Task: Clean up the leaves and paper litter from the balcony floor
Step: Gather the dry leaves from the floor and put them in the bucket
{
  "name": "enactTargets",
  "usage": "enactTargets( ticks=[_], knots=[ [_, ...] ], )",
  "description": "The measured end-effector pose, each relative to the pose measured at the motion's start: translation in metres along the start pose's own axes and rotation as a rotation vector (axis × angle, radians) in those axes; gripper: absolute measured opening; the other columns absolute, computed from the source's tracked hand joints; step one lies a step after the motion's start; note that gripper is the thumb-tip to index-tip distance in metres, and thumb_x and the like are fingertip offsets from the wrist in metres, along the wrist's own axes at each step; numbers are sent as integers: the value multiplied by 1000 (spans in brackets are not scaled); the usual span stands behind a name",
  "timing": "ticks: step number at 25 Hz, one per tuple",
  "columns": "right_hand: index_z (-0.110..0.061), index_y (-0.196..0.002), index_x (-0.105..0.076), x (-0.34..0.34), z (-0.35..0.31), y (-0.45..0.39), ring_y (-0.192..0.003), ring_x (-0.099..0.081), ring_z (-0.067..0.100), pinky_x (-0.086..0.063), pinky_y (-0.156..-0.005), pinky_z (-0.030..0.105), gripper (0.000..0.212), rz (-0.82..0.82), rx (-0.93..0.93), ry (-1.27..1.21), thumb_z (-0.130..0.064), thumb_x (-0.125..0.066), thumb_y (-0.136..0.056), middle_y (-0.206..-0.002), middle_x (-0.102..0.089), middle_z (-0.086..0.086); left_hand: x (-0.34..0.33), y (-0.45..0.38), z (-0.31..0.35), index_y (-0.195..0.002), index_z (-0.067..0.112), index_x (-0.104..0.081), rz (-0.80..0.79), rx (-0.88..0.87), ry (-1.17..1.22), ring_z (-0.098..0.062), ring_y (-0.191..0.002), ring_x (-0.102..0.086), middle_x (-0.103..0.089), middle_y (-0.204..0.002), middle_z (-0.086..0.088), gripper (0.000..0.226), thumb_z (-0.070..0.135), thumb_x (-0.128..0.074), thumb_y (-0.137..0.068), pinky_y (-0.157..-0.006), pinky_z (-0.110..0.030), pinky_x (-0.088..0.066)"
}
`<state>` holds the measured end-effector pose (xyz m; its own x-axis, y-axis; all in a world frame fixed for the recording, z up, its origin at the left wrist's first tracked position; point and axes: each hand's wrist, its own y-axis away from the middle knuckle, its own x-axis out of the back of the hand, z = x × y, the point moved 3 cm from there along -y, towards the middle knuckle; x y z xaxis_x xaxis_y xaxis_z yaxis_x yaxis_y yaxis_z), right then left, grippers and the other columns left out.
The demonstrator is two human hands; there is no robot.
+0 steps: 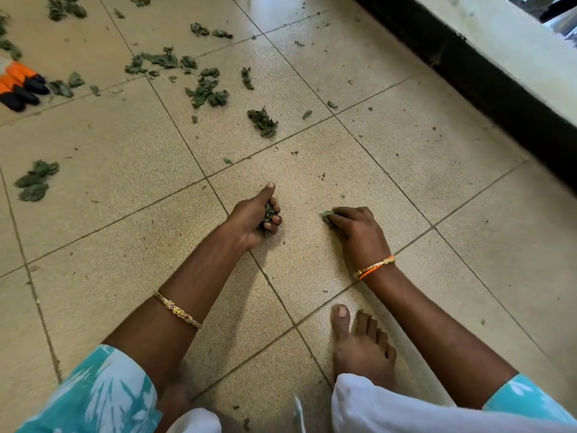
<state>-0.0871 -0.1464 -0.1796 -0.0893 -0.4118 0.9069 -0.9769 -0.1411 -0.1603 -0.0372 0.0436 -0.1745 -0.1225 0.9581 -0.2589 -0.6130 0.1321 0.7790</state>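
Note:
Dry green leaves lie scattered over the beige tiled balcony floor [312,260]. My left hand [254,214] grips a bunch of leaves [268,214] in its curled fingers, thumb pointing away. My right hand [356,228] rests on the floor to the right, its fingertips pinching a single leaf [326,215] against the tile. More leaf clumps sit ahead: one pile [263,121] in the middle, a bigger spread [206,89] beyond it, and a small heap [36,182] at the left. No paper litter shows.
An orange and black glove [22,84] lies at the far left edge. A low wall with a black base [487,85] runs along the right side. My bare right foot [359,345] stands on the tile near the bottom, below my right hand.

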Motion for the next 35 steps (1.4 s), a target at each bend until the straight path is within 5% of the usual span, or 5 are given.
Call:
enactTargets(
  ticks=[6,14,21,26,35],
  knots=[
    [-13,-99,-73,50,2,-41,-64,-60,-7,-46,-57,4,23,32,-401,-509,0,-64,-83,-86,-72,0,-8,1,-3,-94,2,-60,-100,50,-139,-8,-46,-54,-69,-88,-12,33,33,-48,-100,-32,-13,-32],
    [0,-111,-64,28,-75,-55,-93,-61,29,-46,-83,30,30,-286,94,-232,-1,-51,-84,-103,-66,16,-24,5,4,-90,3,-56,-133,25,-58,-8,-44,-51,-57,-63,-5,43,44,-45,-98,-34,-14,-35],
    [-11,-149,-1,1,-97,-58,-142,-22,21,-1,-118,49,74,-328,-15,-406,-29,-28,-82,-151,-29,16,-9,-9,18,-101,5,-67,-33,-37,-62,-21,-82,-70,-73,-90,-10,40,43,-54,-95,-69,-30,-55],
    [-5,-144,-26,6,-42,-94,-137,-28,25,-22,-112,35,57,18,-346,-356,-34,-37,-97,-149,-30,15,6,-15,37,-78,11,-53,-10,-56,-70,-10,-49,-50,-56,-52,1,21,24,-55,-94,-36,-17,-36],
    [-4,-147,-16,-19,43,-228,-144,-8,30,-12,-116,32,79,-196,-364,-72,-38,-57,-89,-156,-6,19,30,-22,67,-96,11,-50,-6,-59,-18,-6,-43,-46,-64,-78,-7,5,15,-53,-95,-32,-14,-33]
  ],
)
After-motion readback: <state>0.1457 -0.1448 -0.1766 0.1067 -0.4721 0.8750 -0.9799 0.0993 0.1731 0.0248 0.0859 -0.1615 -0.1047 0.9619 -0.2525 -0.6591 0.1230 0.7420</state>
